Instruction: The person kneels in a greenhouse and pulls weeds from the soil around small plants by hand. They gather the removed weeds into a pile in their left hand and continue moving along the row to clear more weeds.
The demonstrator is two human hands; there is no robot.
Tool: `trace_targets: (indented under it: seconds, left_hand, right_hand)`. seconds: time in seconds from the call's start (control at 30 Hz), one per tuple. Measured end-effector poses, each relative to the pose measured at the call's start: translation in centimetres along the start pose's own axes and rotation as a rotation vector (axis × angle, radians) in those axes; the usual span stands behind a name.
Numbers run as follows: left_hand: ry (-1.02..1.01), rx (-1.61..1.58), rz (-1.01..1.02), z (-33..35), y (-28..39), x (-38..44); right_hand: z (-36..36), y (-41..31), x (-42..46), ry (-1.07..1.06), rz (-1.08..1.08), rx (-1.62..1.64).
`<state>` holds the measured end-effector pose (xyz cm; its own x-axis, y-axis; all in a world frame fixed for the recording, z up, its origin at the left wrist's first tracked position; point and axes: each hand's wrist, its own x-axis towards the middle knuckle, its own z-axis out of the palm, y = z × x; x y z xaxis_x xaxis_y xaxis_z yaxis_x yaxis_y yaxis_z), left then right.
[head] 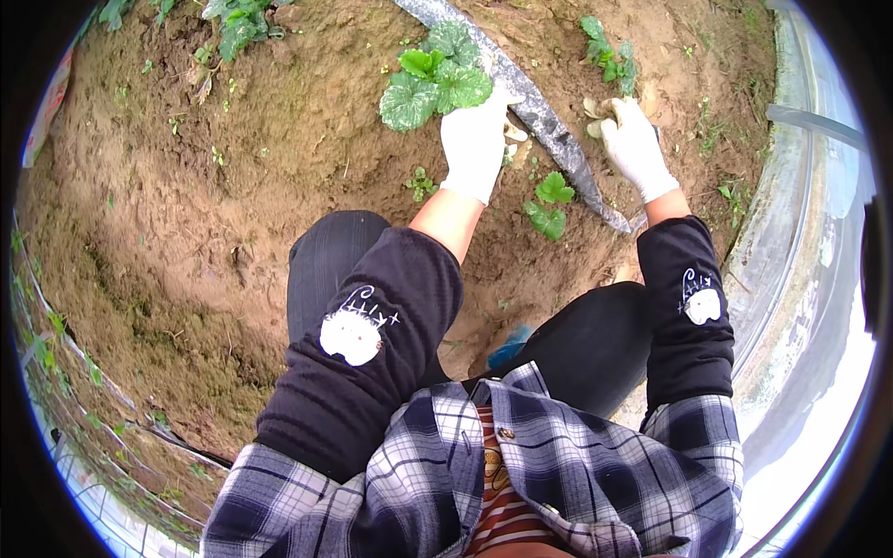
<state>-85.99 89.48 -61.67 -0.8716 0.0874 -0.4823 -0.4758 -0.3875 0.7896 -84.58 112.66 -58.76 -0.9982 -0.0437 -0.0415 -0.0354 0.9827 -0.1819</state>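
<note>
My left hand (476, 145), in a white glove, reaches to the base of a strawberry-like plant (457, 80) with broad, toothed green leaves dusted white. The leaves and the angle partly hide its fingers, so its grip is unclear. My right hand (633, 148), also in a white glove with soiled fingertips, is low over the soil with curled fingers. Pale, dry leaf-like bits (593, 111) lie at those fingertips; whether they are held cannot be seen. Just beyond is a smaller green plant (614, 59). Between my hands runs a grey-black flat strip (551, 129), like drip tape or plastic film.
A small two-leaf plant (550, 209) grows near my knees. More leafy plants (241, 24) stand at the far left on bare brown soil (279, 139). Clear plastic sheeting (802, 279) and a pale edge border the right side. A blue item (509, 347) shows between my legs.
</note>
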Motion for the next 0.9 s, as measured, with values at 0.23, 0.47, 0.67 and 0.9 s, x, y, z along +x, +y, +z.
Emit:
trace_targets:
  seconds: [0.23, 0.47, 0.67, 0.9]
  left_hand:
    - [0.01, 0.051, 0.009, 0.5, 1.6, -1.1]
    - [-0.004, 0.086, 0.041, -0.1, 1.2, -0.8]
    - [0.025, 0.074, 0.01, 0.2, 1.0, -0.8]
    - [0.033, 0.145, 0.004, -0.1, 1.5, -1.0]
  right_hand:
    - [-0.8, -0.2, 3.4, 0.072, 0.262, -0.046]
    - [0.2, 1.7, 3.7, 0.299, -0.185, -0.368]
    - [0.9, 2.2, 4.5, 0.341, -0.174, -0.446]
    - [0.5, 1.4, 5.5, 0.26, -0.174, -0.435]
